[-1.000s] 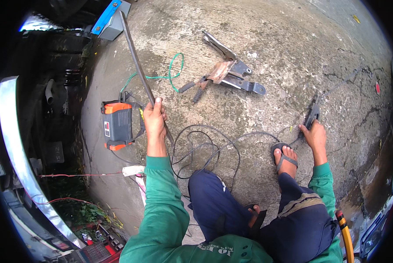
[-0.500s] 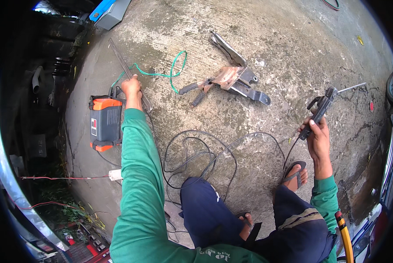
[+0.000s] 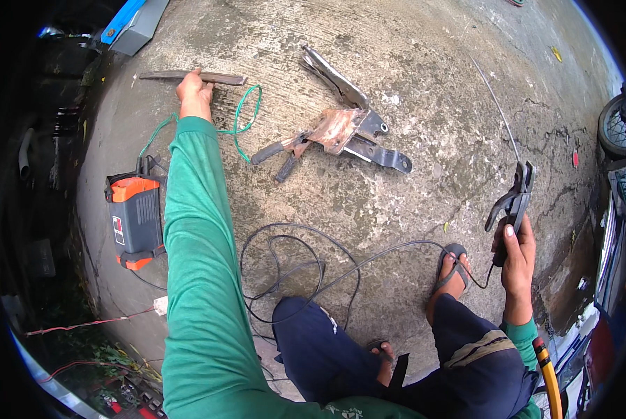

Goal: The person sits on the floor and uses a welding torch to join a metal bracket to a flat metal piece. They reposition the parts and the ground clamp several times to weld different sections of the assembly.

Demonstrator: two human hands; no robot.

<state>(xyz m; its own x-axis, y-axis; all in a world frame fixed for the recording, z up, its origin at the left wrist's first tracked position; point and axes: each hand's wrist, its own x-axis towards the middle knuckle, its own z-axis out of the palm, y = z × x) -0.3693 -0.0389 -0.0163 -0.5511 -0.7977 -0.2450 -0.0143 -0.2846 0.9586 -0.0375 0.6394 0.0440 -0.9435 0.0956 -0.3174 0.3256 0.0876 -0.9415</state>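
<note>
Fingers (image 3: 188,79) of the left hand (image 3: 195,96) closed over a long, narrow, dark brown-grey bar (image 3: 225,79), which runs crosswise and sticks out on both sides of the grip; whether it touches the rough grey concrete floor (image 3: 424,202) cannot be told. Right hand (image 3: 519,262): fingers wrapped around the handle of a black clamp-like electrode holder (image 3: 519,192), thumb along it. Thin, pale straight rod (image 3: 498,105) extends from the holder, beyond the right fingers. Black cable (image 3: 396,246) leads from beneath the right fingers leftward into loose coils. Between the two sets of fingers, on the floor: rusty brown metal plate (image 3: 335,129) with dark bracket, beside silver metal locking pliers (image 3: 334,78). Just right of the left fingers: thin green cable (image 3: 236,131), looped. Nearer the wearer than the left fingers: orange-and-grey boxy machine (image 3: 137,218).
</note>
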